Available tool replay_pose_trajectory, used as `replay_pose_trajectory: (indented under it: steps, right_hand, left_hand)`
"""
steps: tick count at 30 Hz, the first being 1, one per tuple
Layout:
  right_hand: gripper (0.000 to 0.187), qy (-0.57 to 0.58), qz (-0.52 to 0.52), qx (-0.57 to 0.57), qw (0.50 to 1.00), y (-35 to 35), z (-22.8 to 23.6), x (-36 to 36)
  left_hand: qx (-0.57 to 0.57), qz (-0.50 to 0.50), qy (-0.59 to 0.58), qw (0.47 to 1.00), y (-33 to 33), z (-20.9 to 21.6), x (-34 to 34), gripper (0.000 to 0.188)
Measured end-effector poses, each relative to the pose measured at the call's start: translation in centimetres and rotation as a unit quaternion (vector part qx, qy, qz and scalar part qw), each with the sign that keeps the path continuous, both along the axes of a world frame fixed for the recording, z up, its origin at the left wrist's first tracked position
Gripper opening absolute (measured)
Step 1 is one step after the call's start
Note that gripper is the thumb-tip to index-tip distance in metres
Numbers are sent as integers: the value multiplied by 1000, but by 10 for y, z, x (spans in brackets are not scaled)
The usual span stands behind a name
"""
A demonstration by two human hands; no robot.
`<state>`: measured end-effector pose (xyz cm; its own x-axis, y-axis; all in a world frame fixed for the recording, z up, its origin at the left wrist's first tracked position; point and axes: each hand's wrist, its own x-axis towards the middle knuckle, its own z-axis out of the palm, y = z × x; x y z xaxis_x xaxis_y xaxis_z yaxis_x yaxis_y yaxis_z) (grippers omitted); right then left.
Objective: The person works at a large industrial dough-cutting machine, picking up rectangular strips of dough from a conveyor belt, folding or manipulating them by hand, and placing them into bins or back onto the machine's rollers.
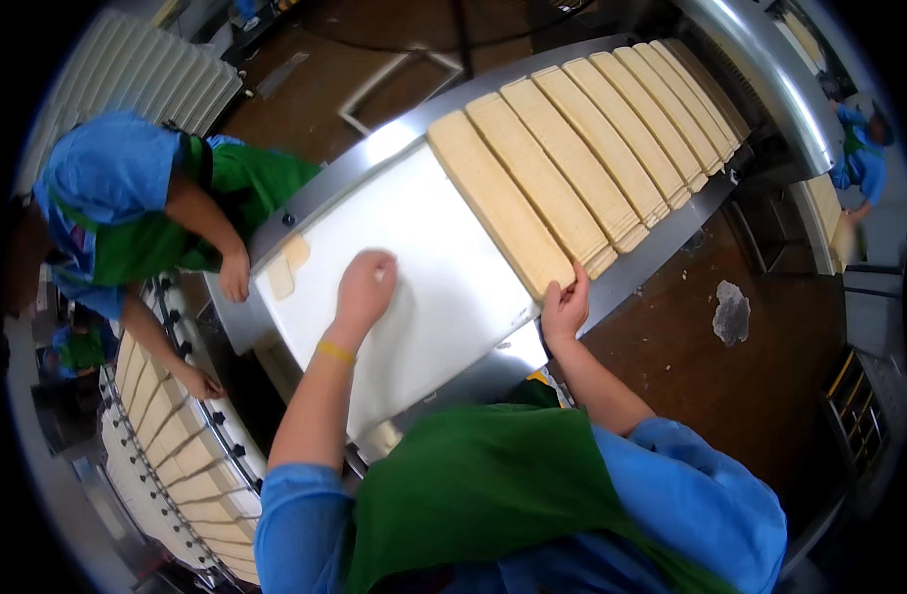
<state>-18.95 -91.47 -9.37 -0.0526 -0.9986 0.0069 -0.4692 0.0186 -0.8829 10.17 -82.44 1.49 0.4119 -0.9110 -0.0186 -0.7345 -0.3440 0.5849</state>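
Several long, pale yellow dough strips lie side by side across a white conveyor belt [414, 342]. The nearest dough strip [500, 203] has its near end at my right hand [567, 309], whose thumb and fingers close around the corner. Over the bare part of the belt is my left hand [366, 287], fingers curled in, with nothing visible in it and apart from the dough. Two small flat dough pieces [288, 265] rest at the belt's left edge, near a co-worker's hand [235, 274].
A co-worker in a blue shirt and green apron [107, 198] leans in at the left. Below them another conveyor [166, 445] carries more dough strips. Metal rails [374, 148] border my belt. A large metal cylinder [770, 79] stands at the far right end, and another person [857, 148] works beyond.
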Motion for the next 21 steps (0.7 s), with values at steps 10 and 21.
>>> replay_pose_trajectory:
  steps: [10,21]
  right_hand:
    - [50,2,3,-31,1000,0,-12,-10]
    - [37,75,106,-137,982,0,5,-14]
  left_hand:
    - [15,-40,-158,987,-236,-38,-12,49]
    - [124,159,-172,964,-192,-39,-22,68]
